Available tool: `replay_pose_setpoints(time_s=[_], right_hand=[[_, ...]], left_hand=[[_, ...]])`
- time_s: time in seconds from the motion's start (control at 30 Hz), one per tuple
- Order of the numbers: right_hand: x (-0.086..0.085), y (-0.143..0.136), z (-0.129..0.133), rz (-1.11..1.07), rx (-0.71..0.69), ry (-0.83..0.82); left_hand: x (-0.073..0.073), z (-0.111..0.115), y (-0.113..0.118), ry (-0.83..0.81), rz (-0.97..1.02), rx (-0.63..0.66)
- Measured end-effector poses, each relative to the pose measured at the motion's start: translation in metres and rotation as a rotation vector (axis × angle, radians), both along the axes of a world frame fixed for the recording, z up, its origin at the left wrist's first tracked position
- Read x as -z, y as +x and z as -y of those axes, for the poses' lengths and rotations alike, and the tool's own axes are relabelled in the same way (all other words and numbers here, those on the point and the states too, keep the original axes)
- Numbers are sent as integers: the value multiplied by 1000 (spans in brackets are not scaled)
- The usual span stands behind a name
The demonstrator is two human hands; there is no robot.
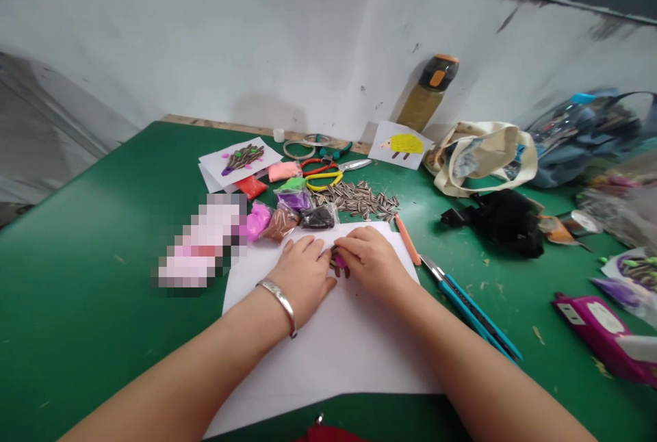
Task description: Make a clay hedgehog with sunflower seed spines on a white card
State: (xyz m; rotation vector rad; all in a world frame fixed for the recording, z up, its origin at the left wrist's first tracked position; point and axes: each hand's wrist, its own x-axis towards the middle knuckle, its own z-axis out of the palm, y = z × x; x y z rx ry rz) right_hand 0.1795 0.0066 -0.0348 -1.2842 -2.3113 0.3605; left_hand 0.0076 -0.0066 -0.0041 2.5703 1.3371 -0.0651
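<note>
Left hand [302, 271] lies flat; right hand [372, 258] bunches over the clay figure [339, 261], grip hidden: pressing hard could squash it.

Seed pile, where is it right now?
In the head view, the seed pile lies just right of centre on the green table, beyond the white paper and right hand, beside the yellow-handled scissors.

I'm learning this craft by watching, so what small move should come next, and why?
Probably a light press with the right hand: its fingertips are at the small pink-and-brown figure, and the left hand lies on the white paper beside it, which should help keep the sheet steady.
</note>
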Motion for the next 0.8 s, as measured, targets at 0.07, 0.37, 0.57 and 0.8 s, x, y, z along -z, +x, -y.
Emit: replay_pose_setpoints(time_s=[0.07, 0.37, 0.57, 0.8], right_hand=[[2, -1, 0, 3, 0, -4], [4, -1, 0, -5, 13, -14], [2, -5, 1, -9, 17, -17], [-5, 5, 5, -110, 129, 25]], left_hand=[[-1, 0, 1, -4, -9, -1], [3, -2, -1, 49, 41, 24], [-2, -3, 2, 17, 25, 15], [2, 0, -2, 50, 61, 19]])
